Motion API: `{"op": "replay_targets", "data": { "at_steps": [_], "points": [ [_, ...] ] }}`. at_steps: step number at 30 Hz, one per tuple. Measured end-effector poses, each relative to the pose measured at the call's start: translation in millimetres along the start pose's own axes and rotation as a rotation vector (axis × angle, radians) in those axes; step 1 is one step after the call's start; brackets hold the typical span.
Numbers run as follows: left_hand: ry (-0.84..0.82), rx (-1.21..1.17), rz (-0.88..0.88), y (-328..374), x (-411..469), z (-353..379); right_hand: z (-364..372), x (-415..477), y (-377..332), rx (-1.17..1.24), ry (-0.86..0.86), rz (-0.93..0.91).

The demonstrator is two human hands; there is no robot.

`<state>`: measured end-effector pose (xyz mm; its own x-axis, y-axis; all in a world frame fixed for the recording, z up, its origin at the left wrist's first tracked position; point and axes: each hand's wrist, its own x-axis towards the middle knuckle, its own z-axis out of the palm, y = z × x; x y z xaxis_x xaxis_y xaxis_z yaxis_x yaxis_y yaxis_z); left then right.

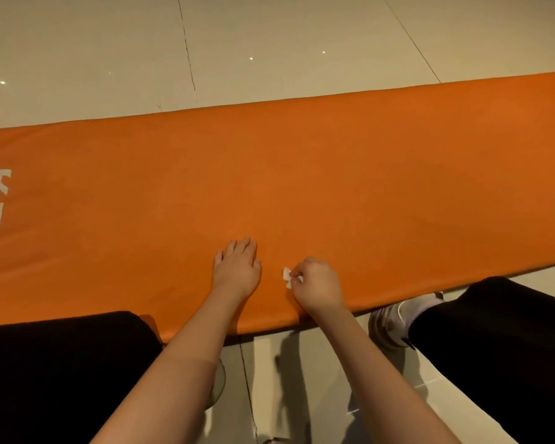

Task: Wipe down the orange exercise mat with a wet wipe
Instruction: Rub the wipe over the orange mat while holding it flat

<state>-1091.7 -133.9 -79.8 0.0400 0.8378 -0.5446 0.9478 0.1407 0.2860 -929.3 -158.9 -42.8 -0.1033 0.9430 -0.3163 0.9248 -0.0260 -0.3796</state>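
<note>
The orange exercise mat (302, 187) lies flat across the tiled floor, with white printed characters at its left end. My left hand (237, 267) rests palm down on the mat near its front edge, fingers together and flat. Just to its right, my right hand (316, 285) is curled into a loose fist on the mat, pinching a small white wet wipe (287, 276) that sticks out on the left of the fingers. Most of the wipe is hidden inside the hand.
Beige floor tiles (269, 43) with dark grout lines surround the mat. My knees in black trousers (61, 373) flank the arms at the mat's front edge, and a white sneaker (388, 322) shows at the right.
</note>
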Motion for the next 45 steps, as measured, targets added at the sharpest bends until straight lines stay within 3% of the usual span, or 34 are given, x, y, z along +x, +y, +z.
{"op": "replay_targets", "data": {
  "at_steps": [3,8,14,20,26,29,32,38,40,45],
  "points": [
    [-0.055,0.023,0.026,0,-10,-4,-3,-7,-6,0.029,-0.030,-0.043],
    [-0.099,0.040,0.070,-8,-31,-8,-19,-17,17,-0.140,0.098,0.190],
    [-0.131,0.069,0.085,-9,-52,-12,-7,-40,-29,-0.056,-0.024,0.011],
    [-0.128,0.028,0.129,-21,-75,-15,-16,-51,0,-0.124,0.105,0.224],
    [-0.029,0.052,0.142,-22,-89,-11,-1,-62,-47,0.002,0.007,0.013],
    [-0.065,0.010,0.158,-24,-92,-17,-14,-57,-32,-0.051,-0.028,0.104],
    [-0.069,0.005,0.163,-24,-90,-18,-14,-58,-14,-0.084,0.052,0.245],
    [-0.036,0.047,0.153,-23,-91,-13,2,-57,-44,0.002,-0.061,0.034],
    [-0.061,0.030,0.158,-23,-91,-15,-5,-56,-38,0.036,-0.085,0.047],
    [-0.084,0.022,0.152,-23,-99,-20,-8,-70,-21,-0.037,0.089,0.197]
  ]
}}
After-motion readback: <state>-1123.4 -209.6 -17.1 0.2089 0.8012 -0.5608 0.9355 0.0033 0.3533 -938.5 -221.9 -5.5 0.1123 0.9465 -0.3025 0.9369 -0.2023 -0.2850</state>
